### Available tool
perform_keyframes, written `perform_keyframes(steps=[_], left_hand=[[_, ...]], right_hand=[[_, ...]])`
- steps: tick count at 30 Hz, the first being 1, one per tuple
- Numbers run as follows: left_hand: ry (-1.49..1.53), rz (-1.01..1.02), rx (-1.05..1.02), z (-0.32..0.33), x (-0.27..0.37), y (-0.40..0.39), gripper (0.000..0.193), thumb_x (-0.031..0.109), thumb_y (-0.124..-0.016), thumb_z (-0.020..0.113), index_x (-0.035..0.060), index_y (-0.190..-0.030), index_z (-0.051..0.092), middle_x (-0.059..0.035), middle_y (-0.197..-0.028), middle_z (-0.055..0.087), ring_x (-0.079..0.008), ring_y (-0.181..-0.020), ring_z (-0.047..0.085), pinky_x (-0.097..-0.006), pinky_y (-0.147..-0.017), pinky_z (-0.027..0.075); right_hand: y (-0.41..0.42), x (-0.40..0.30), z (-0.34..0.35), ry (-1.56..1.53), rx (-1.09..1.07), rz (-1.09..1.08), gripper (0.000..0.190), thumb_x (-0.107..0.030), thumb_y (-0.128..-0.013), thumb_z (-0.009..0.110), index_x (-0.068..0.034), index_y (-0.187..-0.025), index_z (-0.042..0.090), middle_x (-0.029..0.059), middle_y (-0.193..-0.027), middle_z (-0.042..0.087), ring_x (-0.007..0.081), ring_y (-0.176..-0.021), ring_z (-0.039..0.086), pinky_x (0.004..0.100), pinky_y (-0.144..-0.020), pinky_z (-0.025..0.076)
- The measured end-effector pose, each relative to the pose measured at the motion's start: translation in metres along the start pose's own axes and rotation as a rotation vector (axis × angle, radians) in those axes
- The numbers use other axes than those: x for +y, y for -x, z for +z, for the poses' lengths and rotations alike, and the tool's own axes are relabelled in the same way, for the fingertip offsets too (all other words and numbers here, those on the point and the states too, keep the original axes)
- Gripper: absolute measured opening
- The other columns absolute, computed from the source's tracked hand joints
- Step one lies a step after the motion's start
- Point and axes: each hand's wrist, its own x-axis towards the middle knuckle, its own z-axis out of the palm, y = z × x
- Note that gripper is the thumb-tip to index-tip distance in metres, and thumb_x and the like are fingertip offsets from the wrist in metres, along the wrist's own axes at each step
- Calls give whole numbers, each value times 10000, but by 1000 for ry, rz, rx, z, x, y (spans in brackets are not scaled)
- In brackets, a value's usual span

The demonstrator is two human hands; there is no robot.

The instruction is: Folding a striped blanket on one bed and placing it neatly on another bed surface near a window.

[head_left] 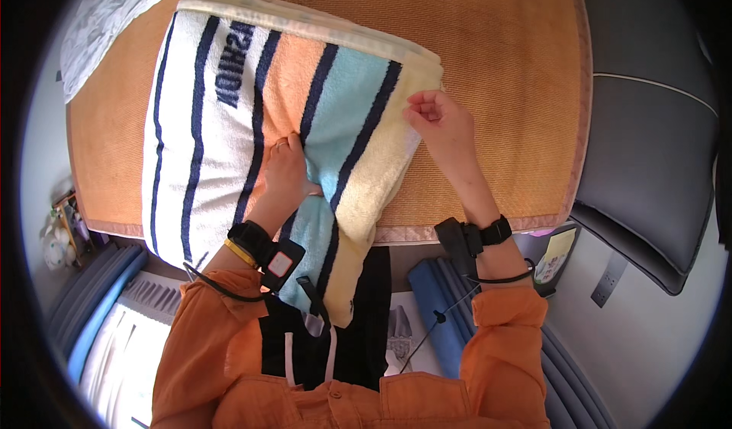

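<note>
A folded plush towel or blanket (pixel 320 103) with white, orange, teal and pale yellow bands and navy stripes lies over the front edge of a bed mat. It bears dark lettering at its upper left. Near its middle, my left hand (pixel 287 169) grips the pile between thumb and curled fingers, and creases spread out from there. Over the yellow right edge, my right hand (pixel 437 117) has its fingers curled towards the thumb. Nothing shows inside it. Whether the right fingertips touch the fabric is unclear. The part of the fabric nearest me hangs down in front of my black trousers.
The woven tan mat (pixel 503 131) has a pinkish border. White patterned cloth (pixel 114 34) lies at the far left. A dark grey padded headboard (pixel 640 160) stands at the right. Blue-grey folded panels (pixel 440 297) are below the mat's front edge. A cable (pixel 423 343) hangs near my right arm.
</note>
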Motion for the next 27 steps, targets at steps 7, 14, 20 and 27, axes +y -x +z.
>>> perform_keyframes(steps=[7, 14, 20, 27], left_hand=[[-35, 1, -4, 2, 1, 0, 1001, 362, -376, 895, -9, -1148, 378, -163, -1021, 529, -296, -975, 554, -322, -863, 448], [-11, -12, 15, 4, 0, 0, 984, 348, -374, 899, 0, -1132, 377, -159, -1017, 529, -295, -978, 554, -322, -853, 457], [-28, -10, 0, 2, 2, 0, 952, 348, -376, 898, 9, -1101, 382, -159, -1018, 529, -291, -968, 557, -316, -838, 465], [-35, -12, -8, -3, 4, 0, 952, 324, -397, 891, 0, -1123, 368, -169, -1015, 536, -305, -972, 553, -331, -853, 458]], right_hand=[[1, 1, 3, 24, -12, 4, 184, -139, -780, 666, 6, -892, 667, 92, -779, 673, 153, -690, 639, 253, -647, 505], [1, -1, 4, 81, -42, -12, 173, -128, -797, 667, 17, -893, 668, 47, -754, 660, 97, -671, 602, 225, -611, 473], [2, 15, 4, -307, -99, 104, 165, -139, -869, 611, 15, -927, 632, 14, -787, 629, 83, -702, 571, 216, -668, 458], [14, 24, -22, -631, -93, 212, 145, -152, -880, 604, -29, -956, 613, -5, -803, 594, 86, -750, 544, 248, -739, 449]])
